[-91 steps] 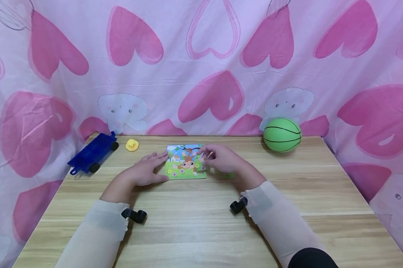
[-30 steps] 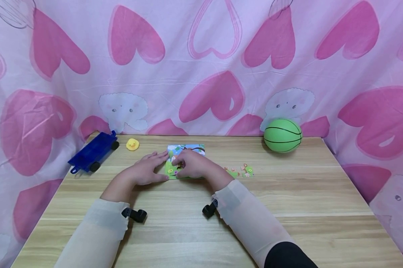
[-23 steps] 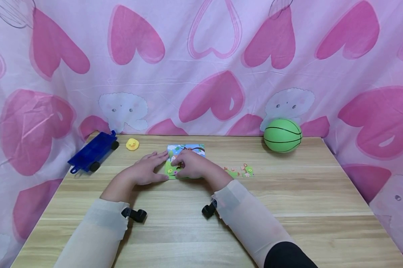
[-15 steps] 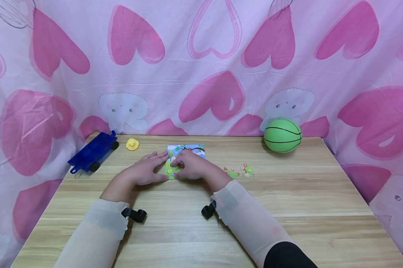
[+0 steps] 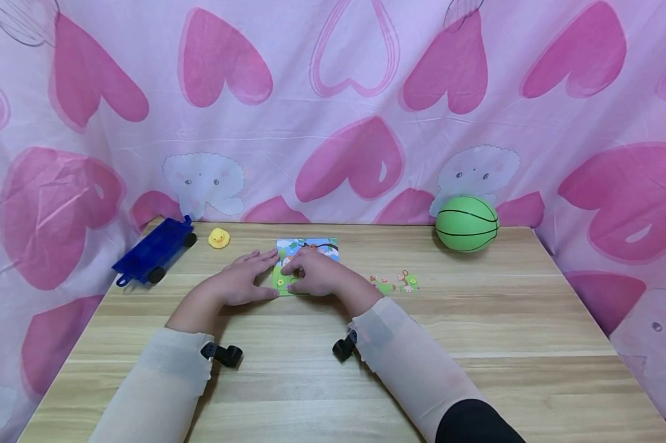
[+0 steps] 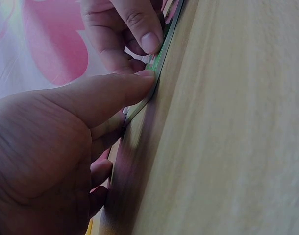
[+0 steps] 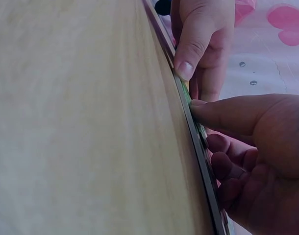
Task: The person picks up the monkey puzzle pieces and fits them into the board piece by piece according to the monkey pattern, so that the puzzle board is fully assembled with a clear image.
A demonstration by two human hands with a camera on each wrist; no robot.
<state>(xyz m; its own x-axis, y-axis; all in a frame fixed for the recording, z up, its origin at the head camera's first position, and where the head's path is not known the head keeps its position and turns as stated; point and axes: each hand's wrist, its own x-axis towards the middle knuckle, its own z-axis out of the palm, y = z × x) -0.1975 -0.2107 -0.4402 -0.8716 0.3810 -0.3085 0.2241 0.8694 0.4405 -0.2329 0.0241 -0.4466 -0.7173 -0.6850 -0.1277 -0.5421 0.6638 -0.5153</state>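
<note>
A picture puzzle board [image 5: 324, 242] with blue sky and green grass lies on the table. The left hand [image 5: 239, 280] rests at its left edge, thumb stretched to the lower-left corner and the other fingers spread along the side. Low over the board's left part, the right hand [image 5: 315, 272] covers much of the picture, its thumb and index finger bent towards each other on a small puzzle piece that is mostly hidden. In the left wrist view, the right thumb [image 6: 150, 41] sits just above the left thumb [image 6: 139, 83]. Loose puzzle pieces [image 5: 408, 281] lie right of the board.
A blue toy cart [image 5: 154, 252] with black wheels stands at the far left, with a yellow toy duck [image 5: 219, 239] beside it. A green ball [image 5: 466, 223] sits at the back right. Behind the wooden table [image 5: 477, 332] hangs a pink heart-patterned curtain [image 5: 349, 160].
From the board's right edge, the right hand has moved left over the picture, uncovering the loose pieces. Over the last second it has barely shifted. The left hand stays in place.
</note>
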